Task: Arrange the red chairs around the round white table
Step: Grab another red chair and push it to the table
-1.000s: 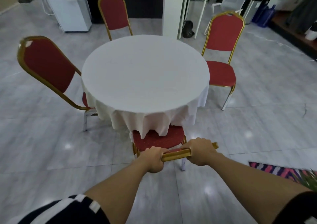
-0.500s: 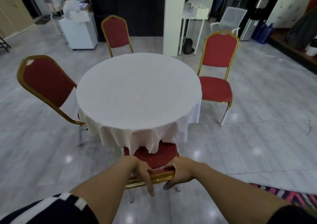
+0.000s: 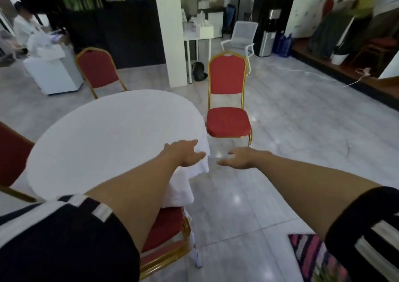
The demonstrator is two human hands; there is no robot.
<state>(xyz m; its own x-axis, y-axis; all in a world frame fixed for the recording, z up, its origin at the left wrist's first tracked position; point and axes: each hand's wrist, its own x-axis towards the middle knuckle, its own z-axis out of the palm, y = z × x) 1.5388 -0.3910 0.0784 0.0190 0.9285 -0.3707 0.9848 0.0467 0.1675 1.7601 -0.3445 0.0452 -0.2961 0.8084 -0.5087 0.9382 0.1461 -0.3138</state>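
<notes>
The round white table (image 3: 112, 135) fills the left middle, draped in a cloth. A red chair with a gold frame (image 3: 168, 236) sits tucked under its near edge, below my left arm. A second red chair (image 3: 227, 96) stands apart from the table on the right, facing me. A third (image 3: 97, 70) stands behind the table, and a fourth (image 3: 10, 154) shows at the left edge. My left hand (image 3: 185, 154) hovers open over the table's right rim. My right hand (image 3: 241, 157) is open above the floor, short of the right chair.
A white pillar (image 3: 169, 33) rises behind the table. A white mesh chair (image 3: 243, 37) and a small white table (image 3: 198, 37) stand further back. A striped rug (image 3: 313, 255) lies at the lower right. A person (image 3: 26, 27) stands by a white cabinet (image 3: 54, 74) at far left.
Both hands have let go of the near chair's backrest and now reach forward, open. The view has swung right and up, bringing the right chair to the centre.
</notes>
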